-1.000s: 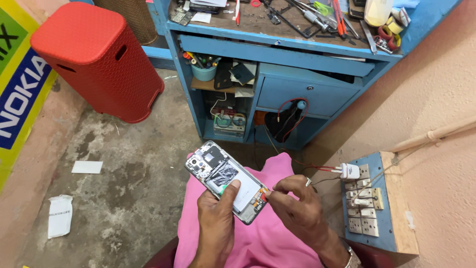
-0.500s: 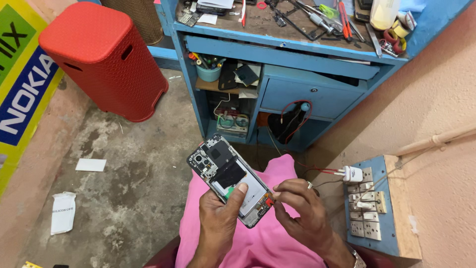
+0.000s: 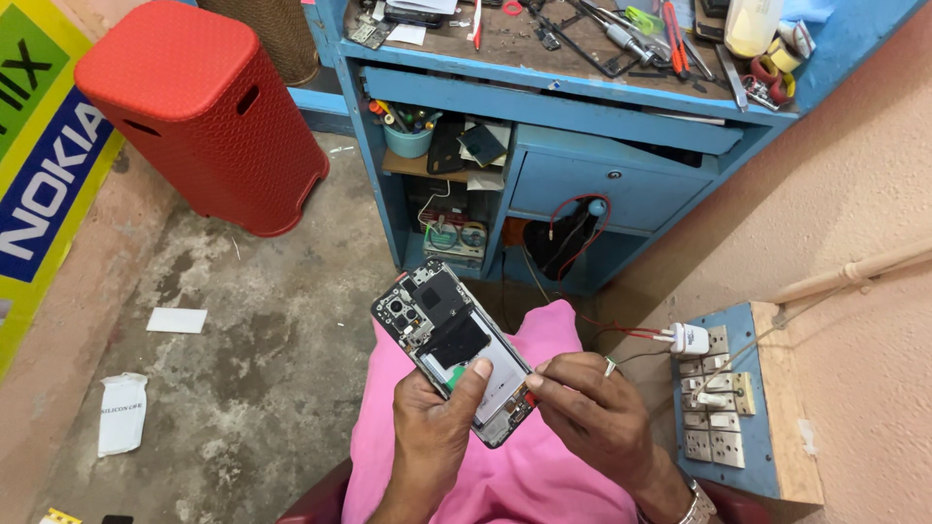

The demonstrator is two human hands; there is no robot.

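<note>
Here, low in the centre of the frame, my left hand (image 3: 432,437) grasps one opened phone (image 3: 451,347), back cover off, thumb pressed across its lower half; my right hand (image 3: 587,412) has its fingertips pinched at the phone's lower right edge, though I cannot tell what they hold; the phone tilts up toward the left above one pink cloth (image 3: 529,466); to the right sits one blue switch board (image 3: 733,403) with one white plug (image 3: 689,339); above stands one blue workbench (image 3: 582,107); upper left, one red stool (image 3: 199,112); two white scraps (image 3: 123,414) lie on the concrete floor (image 3: 262,340) at lower left.
</note>
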